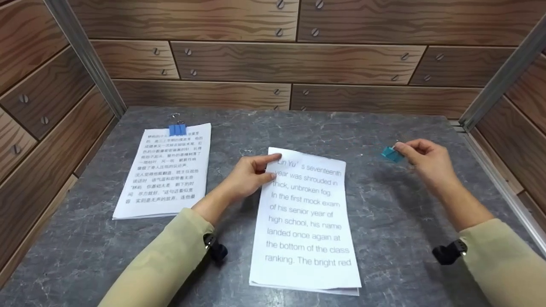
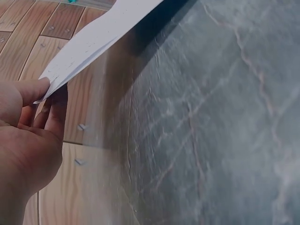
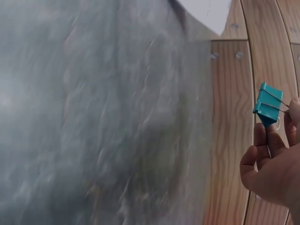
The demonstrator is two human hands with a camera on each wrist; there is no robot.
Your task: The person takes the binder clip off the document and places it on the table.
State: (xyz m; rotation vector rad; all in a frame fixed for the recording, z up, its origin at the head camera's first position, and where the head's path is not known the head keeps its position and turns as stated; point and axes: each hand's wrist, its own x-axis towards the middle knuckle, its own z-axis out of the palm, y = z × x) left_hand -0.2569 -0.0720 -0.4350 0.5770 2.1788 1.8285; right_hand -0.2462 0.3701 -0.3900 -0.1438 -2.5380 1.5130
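Note:
A stack of printed paper sheets (image 1: 305, 221) with English text lies in the middle of the table, its far end raised. My left hand (image 1: 247, 177) pinches the stack's upper left edge between thumb and fingers; the left wrist view shows the paper (image 2: 98, 40) tilted up in that grip. Off to the right, my right hand (image 1: 428, 162) holds a teal binder clip (image 1: 391, 154) by its wire handles, above the table and apart from the paper. In the right wrist view, the binder clip (image 3: 269, 104) points away from the fingers, one wire handle under the thumb.
On the left lies another stack of sheets (image 1: 166, 175), printed with Chinese text and held at its top by a blue binder clip (image 1: 177, 129). The dark marbled table (image 1: 341, 132) is bordered by wood-patterned walls (image 1: 294, 64) and metal posts (image 1: 503, 64).

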